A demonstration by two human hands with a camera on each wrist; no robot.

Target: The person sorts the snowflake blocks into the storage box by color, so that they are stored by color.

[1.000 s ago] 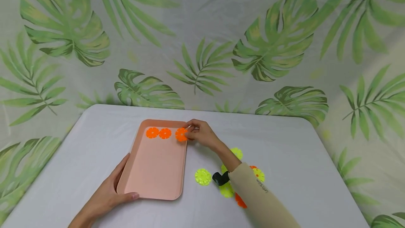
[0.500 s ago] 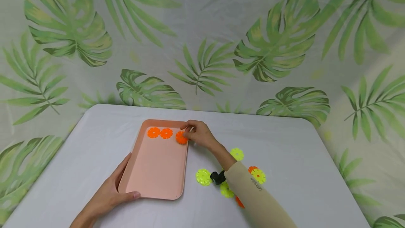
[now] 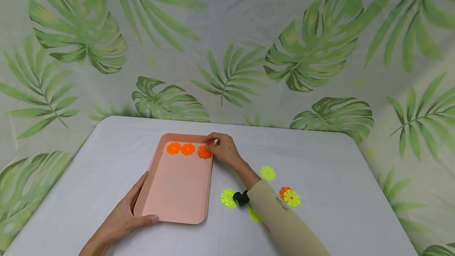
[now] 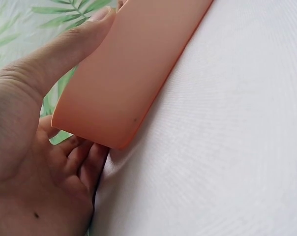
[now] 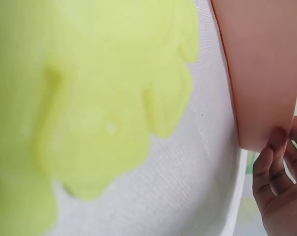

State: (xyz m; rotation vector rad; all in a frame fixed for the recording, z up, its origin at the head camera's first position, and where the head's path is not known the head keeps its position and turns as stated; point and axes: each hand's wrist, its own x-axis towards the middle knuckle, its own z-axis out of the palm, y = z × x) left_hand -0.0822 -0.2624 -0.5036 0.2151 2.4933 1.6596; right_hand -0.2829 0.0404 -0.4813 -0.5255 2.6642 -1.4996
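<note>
The left hand (image 3: pixel 122 216) holds the near left corner of the pink tray (image 3: pixel 177 189). Its thumb lies on the near edge, and its other fingers go along the left side. In the left wrist view, the tray's end sits between the thumb and the fingers.

The tray is flat on the white table (image 3: pixel 327 165). Inside it, at the far end, are three orange discs in a row. The first disc (image 3: pixel 173 148) and the second disc (image 3: pixel 188 149) are side by side and look like they touch. The third disc (image 3: pixel 204 152) is in the far right corner, with a small gap before it.

The right hand (image 3: pixel 224 149) is at that corner. Its thumb covers a bit of the third disc, but I can't tell if the hand pinches it or just touches it. The right wrist view shows its fingertips against the tray's outer wall.

Next comes a yellow disc (image 3: pixel 228 198), with a black thing (image 3: pixel 241 198) partly over it. The sleeve (image 3: pixel 284 218) hides part of another yellow disc (image 3: pixel 255 215). Farther back lies a lone yellow disc (image 3: pixel 267 173). Last, a yellow disc (image 3: pixel 292 198) partly covers an orange disc (image 3: pixel 283 191).
</note>
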